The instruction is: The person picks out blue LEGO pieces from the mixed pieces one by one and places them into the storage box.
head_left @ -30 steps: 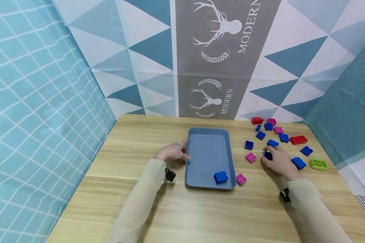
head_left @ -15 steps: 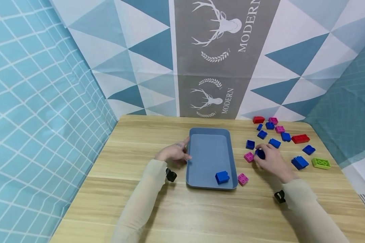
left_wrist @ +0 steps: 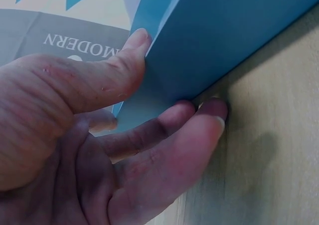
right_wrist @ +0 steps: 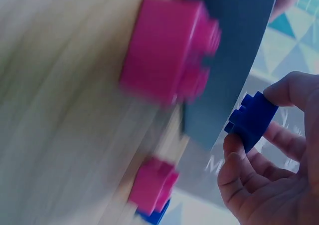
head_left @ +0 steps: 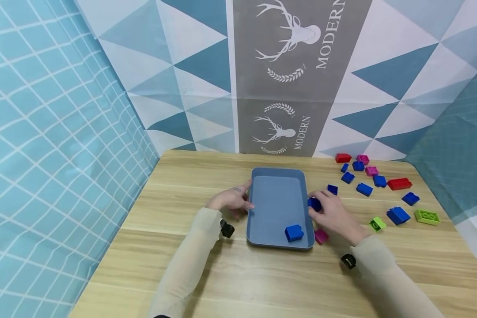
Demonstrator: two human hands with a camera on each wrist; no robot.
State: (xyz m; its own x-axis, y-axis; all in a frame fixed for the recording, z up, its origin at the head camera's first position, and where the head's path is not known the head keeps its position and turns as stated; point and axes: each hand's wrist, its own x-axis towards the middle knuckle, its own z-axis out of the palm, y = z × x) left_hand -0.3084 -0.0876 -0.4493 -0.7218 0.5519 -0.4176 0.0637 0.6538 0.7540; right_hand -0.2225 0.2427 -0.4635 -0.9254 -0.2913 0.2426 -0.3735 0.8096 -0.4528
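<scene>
A grey-blue tray [head_left: 276,194] lies on the wooden table, with one blue toy brick [head_left: 294,232] near its front right corner. My left hand [head_left: 232,201] holds the tray's left side; in the left wrist view the thumb [left_wrist: 132,60] sits at the rim and the fingertips touch low on the outer wall. Between thumb and fingers my right hand [head_left: 334,214] pinches a dark blue brick [right_wrist: 251,117], over the tray's right rim. A pink brick [right_wrist: 162,50] lies beside that rim. A second pink brick [right_wrist: 152,185] shows only in the right wrist view.
Several loose bricks lie at the right: blue ones [head_left: 398,215], a long red one [head_left: 399,183], a lime-green one [head_left: 427,216] and a smaller lime-green one [head_left: 377,224]. Red [head_left: 343,157] and pink [head_left: 371,171] bricks lie near the back wall.
My right hand has carried the dark blue brick leftward from among the loose bricks to the tray's right rim. A small lime-green brick has come into sight. The left hand stays at the tray.
</scene>
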